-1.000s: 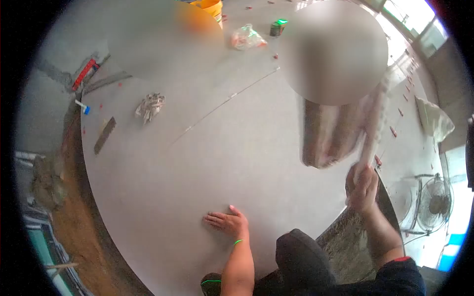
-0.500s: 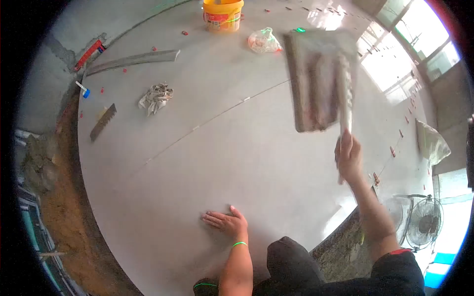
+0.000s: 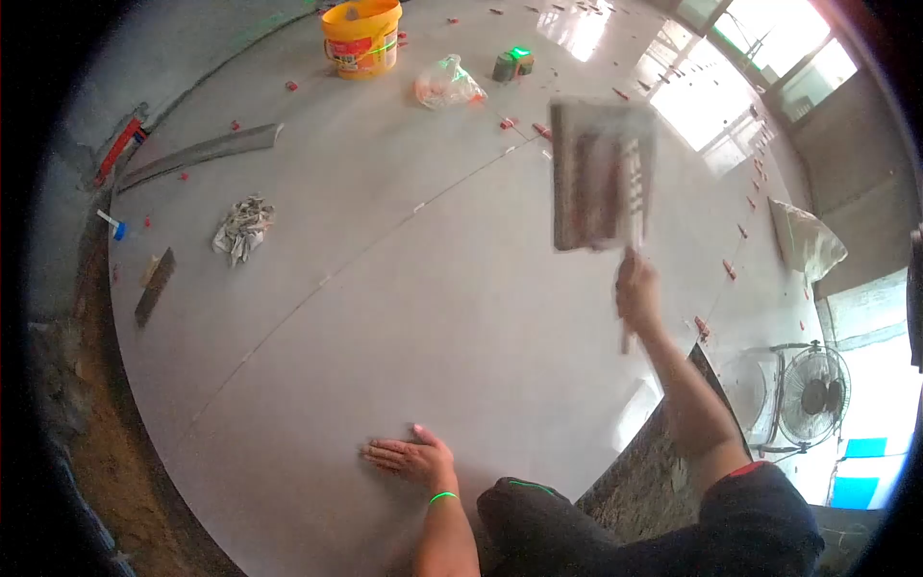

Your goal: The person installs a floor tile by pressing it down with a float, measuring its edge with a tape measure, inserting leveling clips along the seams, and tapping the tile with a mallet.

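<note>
1. In the head view, your right hand [image 3: 637, 288] is wrapped around the handle [image 3: 626, 338] of a broad, flat paddle [image 3: 586, 178]; a short end of the handle sticks out below your fist.
2. The paddle is over the right part of the tiled floor [image 3: 433, 327], beyond the floor's near edge. It is blurred, and you cannot tell whether its face touches the floor.
3. Your left hand [image 3: 411, 459] lies flat on the floor near that near edge, fingers straight, thumb spread, gripping nothing.
4. The paddle looks stiff and probably heavy towards its wide head, so it should pull on your wrist; the bare handle seems the place to hold. The floor looks hard, smooth, perhaps slippery, and its tiles probably chip at the edges.
5. Towards the floor's left edge lie a notched scraper [image 3: 156, 288] and a crumpled wad [image 3: 243, 229], well apart from your hands.
6. Near the far edge, the yellow bucket [image 3: 361, 19] carries a red-and-white label [image 3: 350, 55], its lettering too small to read. Marks on the paddle are too blurred to make out.
</note>
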{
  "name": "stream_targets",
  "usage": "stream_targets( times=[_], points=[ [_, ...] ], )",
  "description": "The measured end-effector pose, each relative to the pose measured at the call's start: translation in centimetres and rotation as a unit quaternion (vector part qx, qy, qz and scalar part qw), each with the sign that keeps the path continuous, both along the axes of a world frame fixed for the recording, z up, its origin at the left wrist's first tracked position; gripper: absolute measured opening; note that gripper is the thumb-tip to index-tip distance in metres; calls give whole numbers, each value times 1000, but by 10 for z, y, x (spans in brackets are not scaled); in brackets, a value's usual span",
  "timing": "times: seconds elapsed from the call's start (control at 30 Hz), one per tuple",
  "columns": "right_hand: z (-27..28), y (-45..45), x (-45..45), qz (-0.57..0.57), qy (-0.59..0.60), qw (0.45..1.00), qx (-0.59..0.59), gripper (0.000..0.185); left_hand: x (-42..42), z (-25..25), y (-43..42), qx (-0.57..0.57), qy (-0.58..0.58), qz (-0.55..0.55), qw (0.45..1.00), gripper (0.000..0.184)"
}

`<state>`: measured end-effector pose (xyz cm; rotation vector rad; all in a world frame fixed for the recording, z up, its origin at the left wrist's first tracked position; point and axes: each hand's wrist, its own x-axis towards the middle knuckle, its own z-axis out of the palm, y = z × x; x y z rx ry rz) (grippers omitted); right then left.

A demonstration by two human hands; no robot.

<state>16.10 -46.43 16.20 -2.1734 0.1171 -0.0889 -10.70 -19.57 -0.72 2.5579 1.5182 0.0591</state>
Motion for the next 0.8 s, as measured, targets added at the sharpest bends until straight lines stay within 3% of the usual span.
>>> stream_targets(
  times=[0.07, 0.1, 0.17, 0.27, 0.3, 0.37, 0.43, 0.47, 0.53, 0.57, 0.67, 0.77, 0.8],
  points=[
    [-87, 15, 0, 7, 116, 989, -95, 52, 2, 2, -1, -12, 29, 11, 999, 85],
    [-108, 30, 16, 25, 218, 973, -67, 51, 1, 3, -2, -14, 26, 13, 999, 85],
    [-68, 46, 78, 99, 327, 935, 91, 51, 5, 4, -3, -16, 18, 10, 1000, 84],
    [7, 16, 113, 192, 149, 970, -15, 57, 6, 0, -1, -16, -22, 12, 1000, 85],
    [74, 30, 84, 61, 238, 969, 2, 58, 4, 1, -1, -11, -8, 13, 1000, 85],
    [97, 12, 45, -1, 105, 994, -9, 57, 4, 4, -2, -9, 7, 23, 1000, 85],
    [70, -13, 11, -28, 83, 994, -65, 52, 6, 7, 0, -20, 8, 21, 1000, 85],
    [32, -24, -2, -51, 91, 989, -102, 54, 4, 7, -1, -20, 8, 23, 1000, 85],
    [-76, -11, -6, -86, 232, 957, -151, 58, 4, 4, 0, 7, 4, 3, 1000, 84],
    [-111, 6, 10, -81, 292, 945, -119, 60, 3, 3, 1, 9, 0, 1, 1000, 84],
    [-106, 29, 97, 52, 248, 963, 86, 50, 4, 2, 2, 6, -6, -8, 1000, 83],
    [31, 55, 76, 83, 263, 952, 133, 31, 9, 9, 3, -48, 11, -6, 999, 85],
    [62, 56, 62, 93, 230, 963, 104, 33, 13, 7, 3, -67, 9, 7, 998, 85]
  ],
)
